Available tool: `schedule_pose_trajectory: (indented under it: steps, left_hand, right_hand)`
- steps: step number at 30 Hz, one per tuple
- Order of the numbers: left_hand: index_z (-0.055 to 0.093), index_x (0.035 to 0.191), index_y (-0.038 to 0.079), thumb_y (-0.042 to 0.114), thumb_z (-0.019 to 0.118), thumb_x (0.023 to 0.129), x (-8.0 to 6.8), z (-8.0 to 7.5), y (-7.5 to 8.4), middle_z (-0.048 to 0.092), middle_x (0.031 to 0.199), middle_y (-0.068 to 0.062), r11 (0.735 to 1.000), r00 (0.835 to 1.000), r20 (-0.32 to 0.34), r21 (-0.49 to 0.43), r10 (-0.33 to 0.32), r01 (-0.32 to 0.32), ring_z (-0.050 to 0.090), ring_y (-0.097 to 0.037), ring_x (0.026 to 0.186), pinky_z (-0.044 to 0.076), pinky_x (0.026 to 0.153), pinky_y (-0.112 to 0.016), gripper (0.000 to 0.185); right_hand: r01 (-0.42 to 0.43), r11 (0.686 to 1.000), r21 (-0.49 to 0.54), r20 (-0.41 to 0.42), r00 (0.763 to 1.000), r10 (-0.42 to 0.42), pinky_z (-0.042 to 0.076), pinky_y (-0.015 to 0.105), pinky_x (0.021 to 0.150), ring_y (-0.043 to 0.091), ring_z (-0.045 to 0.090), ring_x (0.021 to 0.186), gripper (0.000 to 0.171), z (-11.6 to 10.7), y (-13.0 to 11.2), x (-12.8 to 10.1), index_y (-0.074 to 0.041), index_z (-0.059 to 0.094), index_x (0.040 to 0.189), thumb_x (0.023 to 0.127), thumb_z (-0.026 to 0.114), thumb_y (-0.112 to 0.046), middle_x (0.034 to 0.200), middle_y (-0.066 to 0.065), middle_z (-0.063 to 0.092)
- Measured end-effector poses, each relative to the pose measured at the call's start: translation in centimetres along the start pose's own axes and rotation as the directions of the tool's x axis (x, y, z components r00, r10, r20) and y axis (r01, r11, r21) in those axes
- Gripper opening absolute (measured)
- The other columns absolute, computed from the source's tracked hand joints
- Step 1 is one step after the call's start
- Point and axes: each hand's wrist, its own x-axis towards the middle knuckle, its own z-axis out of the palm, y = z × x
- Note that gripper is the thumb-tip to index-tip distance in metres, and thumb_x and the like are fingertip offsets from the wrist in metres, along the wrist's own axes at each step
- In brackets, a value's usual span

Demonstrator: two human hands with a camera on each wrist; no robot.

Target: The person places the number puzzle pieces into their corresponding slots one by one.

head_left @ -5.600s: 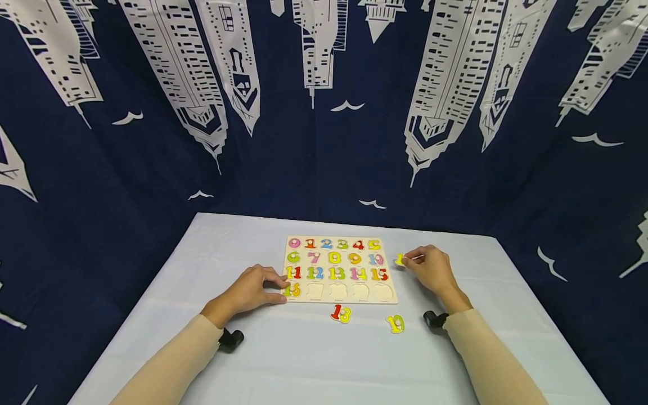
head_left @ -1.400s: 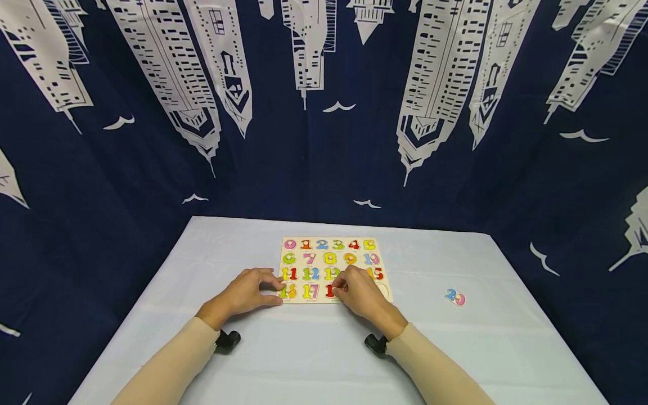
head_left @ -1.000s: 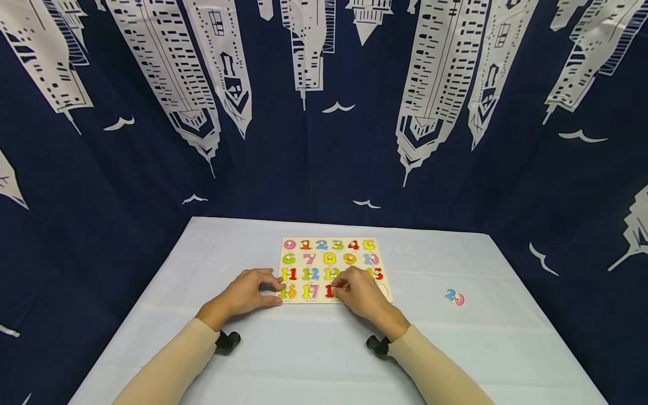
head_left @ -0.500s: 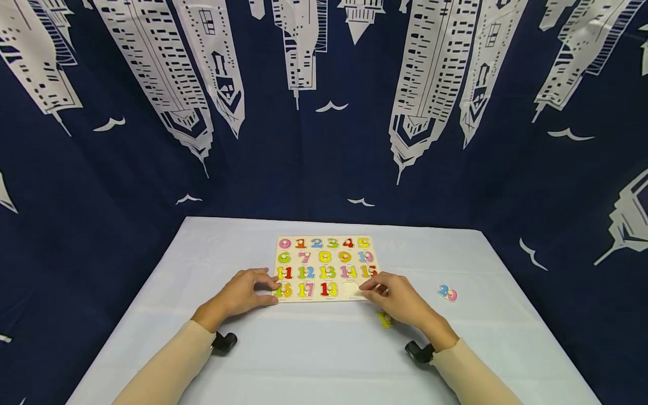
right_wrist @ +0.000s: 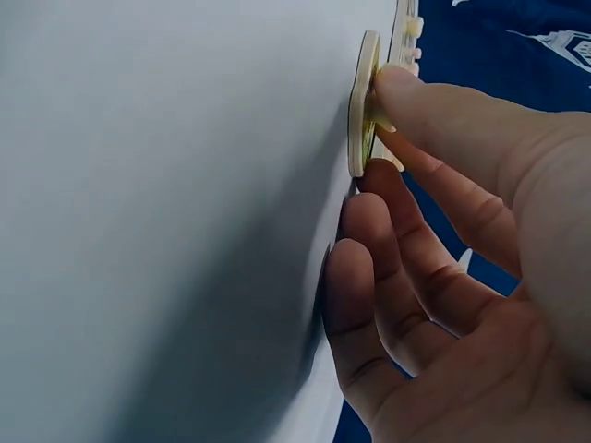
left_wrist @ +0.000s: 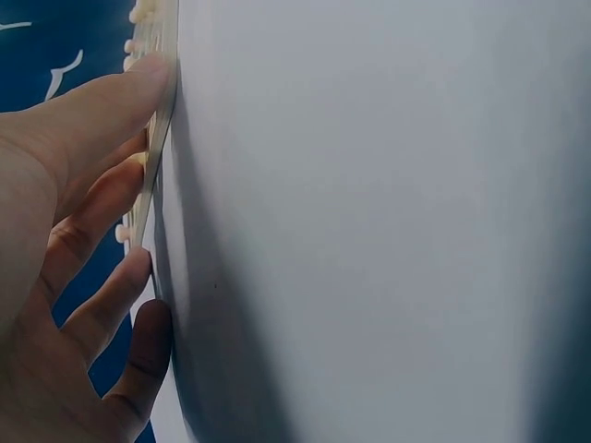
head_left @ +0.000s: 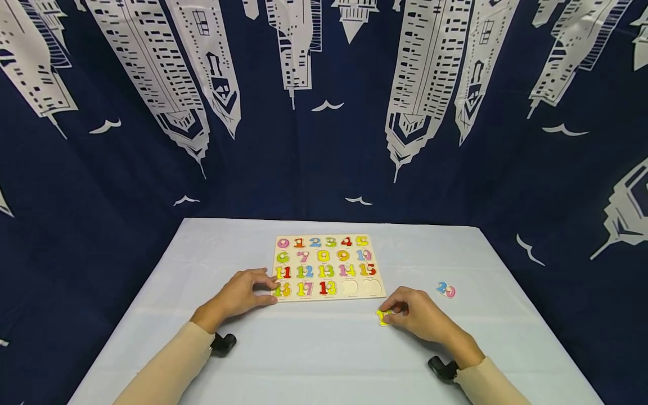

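A wooden number puzzle board (head_left: 304, 298) lies on the table, filled with coloured number pieces except for two bare recesses at the right of its bottom row. My left hand (head_left: 243, 291) holds the board's near left corner, thumb at the near edge and a fingertip beside the number 16. Just off the board's near right corner, my right hand (head_left: 422, 315) pinches a yellow number piece (head_left: 382, 318), apparently the 19, partly hidden by the fingers. In the right wrist view, thumb and index finger are at the knob of this piece (right_wrist: 362, 111).
A blue and pink number 20 piece (head_left: 446, 290) lies on the white tabletop (head_left: 314, 360), right of the board. Behind the table hangs a dark blue cloth (head_left: 283, 169) printed with white buildings and birds.
The 17 and a red-and-yellow piece now sit in the bottom row. In the last second my right hand left the board, moving right and nearer to the 19. The left hand stayed at the corner.
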Motion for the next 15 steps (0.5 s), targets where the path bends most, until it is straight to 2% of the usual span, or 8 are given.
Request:
schedule_pose_trajectory:
  steps: [6,10,15]
  left_hand:
    - [0.091,0.121,0.025,0.030,0.100,0.095,-0.3,-0.1,-0.1,0.080,0.154,-0.003,1.000,1.000,0.001,-0.005,0.003,-0.003,0.056,-0.044,0.166,0.037,0.140,-0.074,0.029]
    - [0.091,0.120,0.025,0.030,0.100,0.094,-0.3,0.0,-0.1,0.081,0.153,-0.002,1.000,1.000,0.002,-0.006,0.005,-0.005,0.056,-0.043,0.166,0.037,0.140,-0.074,0.028]
    - [0.091,0.121,0.026,0.030,0.100,0.095,-0.2,-0.1,0.1,0.081,0.153,-0.001,1.000,1.000,-0.001,-0.008,0.001,-0.001,0.056,-0.042,0.166,0.036,0.141,-0.074,0.028]
  right_hand:
    - [-0.002,1.000,-0.018,0.003,1.000,0.002,0.053,0.018,0.074,0.000,0.062,0.087,0.016,0.3,-0.2,0.2,-0.024,0.086,0.099,0.095,0.099,-0.016,0.103,-0.010,0.077]
    - [0.016,1.000,-0.012,0.020,1.000,-0.016,0.056,0.019,0.075,-0.002,0.062,0.087,0.014,0.2,-0.5,0.6,-0.022,0.086,0.098,0.096,0.097,-0.014,0.103,-0.009,0.077]
    - [0.024,1.000,-0.001,-0.010,1.000,-0.024,0.058,0.019,0.077,0.000,0.063,0.087,0.012,0.4,-1.4,2.5,-0.018,0.085,0.099,0.098,0.095,-0.012,0.102,-0.009,0.078]
